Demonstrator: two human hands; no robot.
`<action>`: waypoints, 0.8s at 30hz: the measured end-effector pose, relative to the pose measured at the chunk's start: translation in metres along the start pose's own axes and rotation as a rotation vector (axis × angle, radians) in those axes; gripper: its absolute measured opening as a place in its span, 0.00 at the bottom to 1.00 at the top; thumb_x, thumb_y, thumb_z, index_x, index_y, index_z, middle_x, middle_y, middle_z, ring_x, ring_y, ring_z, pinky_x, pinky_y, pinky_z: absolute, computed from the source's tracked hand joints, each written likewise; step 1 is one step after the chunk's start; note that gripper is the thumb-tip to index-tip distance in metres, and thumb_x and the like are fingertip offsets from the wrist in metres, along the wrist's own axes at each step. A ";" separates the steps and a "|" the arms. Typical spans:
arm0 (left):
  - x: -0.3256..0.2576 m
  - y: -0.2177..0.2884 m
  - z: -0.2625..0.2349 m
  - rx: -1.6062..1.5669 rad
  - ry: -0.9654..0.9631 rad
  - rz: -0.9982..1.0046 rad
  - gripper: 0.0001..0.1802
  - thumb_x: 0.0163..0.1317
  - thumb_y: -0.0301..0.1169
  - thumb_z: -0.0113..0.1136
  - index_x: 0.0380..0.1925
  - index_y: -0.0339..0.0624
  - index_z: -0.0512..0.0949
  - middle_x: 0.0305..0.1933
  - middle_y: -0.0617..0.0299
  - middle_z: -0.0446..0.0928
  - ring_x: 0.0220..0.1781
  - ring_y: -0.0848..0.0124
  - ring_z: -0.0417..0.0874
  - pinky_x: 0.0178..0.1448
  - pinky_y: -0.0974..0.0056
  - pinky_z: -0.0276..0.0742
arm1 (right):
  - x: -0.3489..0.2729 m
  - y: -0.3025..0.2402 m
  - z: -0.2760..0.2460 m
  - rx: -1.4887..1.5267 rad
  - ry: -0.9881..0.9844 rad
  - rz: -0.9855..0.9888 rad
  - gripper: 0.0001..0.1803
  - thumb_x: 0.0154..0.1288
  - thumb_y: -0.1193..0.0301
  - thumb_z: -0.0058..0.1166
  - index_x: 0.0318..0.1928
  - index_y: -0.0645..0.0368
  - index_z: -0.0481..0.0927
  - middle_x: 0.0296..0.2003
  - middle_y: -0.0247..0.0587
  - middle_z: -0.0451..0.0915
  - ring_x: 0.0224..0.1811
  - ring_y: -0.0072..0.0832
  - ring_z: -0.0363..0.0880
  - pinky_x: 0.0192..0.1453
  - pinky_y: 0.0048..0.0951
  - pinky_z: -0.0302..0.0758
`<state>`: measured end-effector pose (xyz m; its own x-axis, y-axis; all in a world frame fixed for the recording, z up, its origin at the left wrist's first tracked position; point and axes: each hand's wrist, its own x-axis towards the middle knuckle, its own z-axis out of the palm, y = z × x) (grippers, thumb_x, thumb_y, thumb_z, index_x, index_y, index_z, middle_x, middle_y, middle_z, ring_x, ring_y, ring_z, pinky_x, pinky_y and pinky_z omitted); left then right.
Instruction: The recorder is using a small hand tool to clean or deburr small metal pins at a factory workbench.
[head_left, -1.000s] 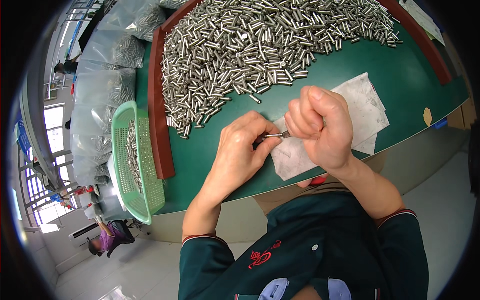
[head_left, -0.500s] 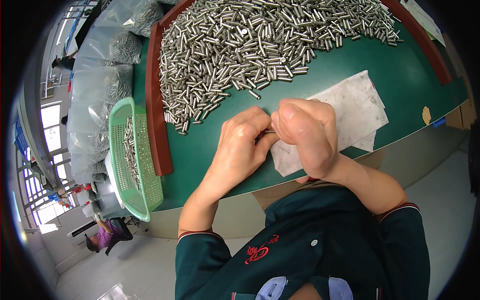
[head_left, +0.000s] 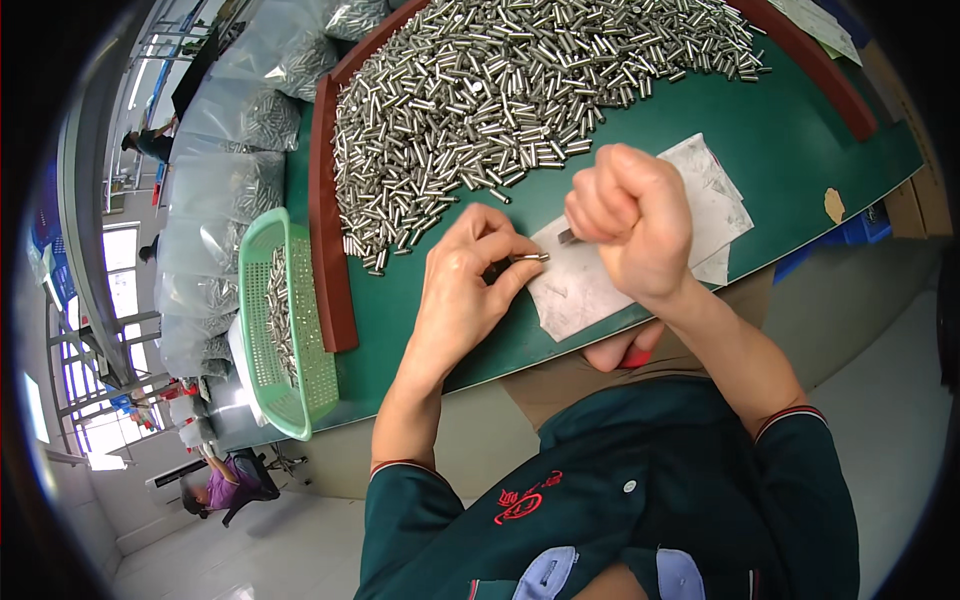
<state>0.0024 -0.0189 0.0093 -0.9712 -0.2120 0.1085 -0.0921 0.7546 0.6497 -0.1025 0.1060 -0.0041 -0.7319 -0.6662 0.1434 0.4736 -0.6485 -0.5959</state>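
Note:
Between the thumb and fingertips of my left hand (head_left: 468, 285), a small shiny metal pin (head_left: 532, 257) is pinched, its end pointing right. My right hand (head_left: 635, 215) is closed in a fist over the paper, a little to the right of the pin and apart from it. A short dark grey end (head_left: 569, 237) juts from that fist on its left side; the rest is hidden in the fingers. Stained white paper sheets (head_left: 690, 225) lie below both hands on the green tabletop. Beyond them spreads a big heap of similar metal pins (head_left: 480, 95).
Red-brown rails (head_left: 328, 220) border the heap at left and right. A green plastic basket (head_left: 320, 385) with pins stands left of the rail. Clear bags (head_left: 195, 245) of pins line the far left. A person in purple (head_left: 228, 485) sits beyond. Cardboard (head_left: 905, 208) is at right.
My right hand has drawn up and away from my left, which uncovers the pin and the grey end. My left hand stays pinched. The whole view has shifted slightly.

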 end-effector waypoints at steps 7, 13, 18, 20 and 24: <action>0.002 0.008 0.013 0.070 0.040 0.133 0.08 0.43 0.23 0.61 0.27 0.38 0.76 0.25 0.59 0.69 0.27 0.64 0.71 0.29 0.64 0.68 | 0.004 -0.004 -0.007 -0.014 -0.014 -0.070 0.20 0.62 0.68 0.33 0.12 0.54 0.53 0.09 0.27 0.52 0.12 0.15 0.45 0.17 0.20 0.46; 0.003 0.003 0.017 0.103 0.054 0.143 0.07 0.42 0.23 0.61 0.24 0.38 0.75 0.24 0.60 0.68 0.25 0.63 0.70 0.29 0.63 0.67 | 0.002 -0.005 -0.006 -0.070 0.018 -0.041 0.21 0.62 0.68 0.34 0.12 0.54 0.53 0.09 0.26 0.52 0.12 0.14 0.45 0.17 0.20 0.46; 0.004 0.001 0.019 0.176 0.068 0.189 0.07 0.41 0.23 0.61 0.23 0.38 0.75 0.24 0.60 0.68 0.25 0.63 0.70 0.29 0.63 0.67 | 0.000 -0.006 -0.007 -0.017 0.017 0.075 0.21 0.62 0.68 0.34 0.11 0.54 0.53 0.09 0.25 0.52 0.12 0.13 0.45 0.17 0.19 0.45; 0.003 0.001 0.020 0.204 0.082 0.217 0.07 0.41 0.22 0.61 0.23 0.38 0.74 0.24 0.60 0.69 0.25 0.63 0.71 0.28 0.63 0.68 | -0.001 -0.005 -0.006 -0.055 0.023 0.062 0.21 0.62 0.67 0.32 0.12 0.53 0.53 0.08 0.26 0.51 0.12 0.14 0.44 0.16 0.19 0.45; 0.002 0.004 0.018 0.148 0.054 0.158 0.07 0.41 0.21 0.61 0.23 0.37 0.74 0.23 0.59 0.69 0.24 0.62 0.71 0.27 0.63 0.68 | -0.001 -0.003 -0.005 -0.096 0.044 0.052 0.21 0.63 0.66 0.30 0.12 0.52 0.54 0.08 0.26 0.51 0.12 0.15 0.42 0.16 0.20 0.45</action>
<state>-0.0035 -0.0052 -0.0016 -0.9634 -0.1136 0.2427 0.0254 0.8629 0.5047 -0.1056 0.1104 -0.0062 -0.7293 -0.6798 0.0773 0.4635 -0.5740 -0.6750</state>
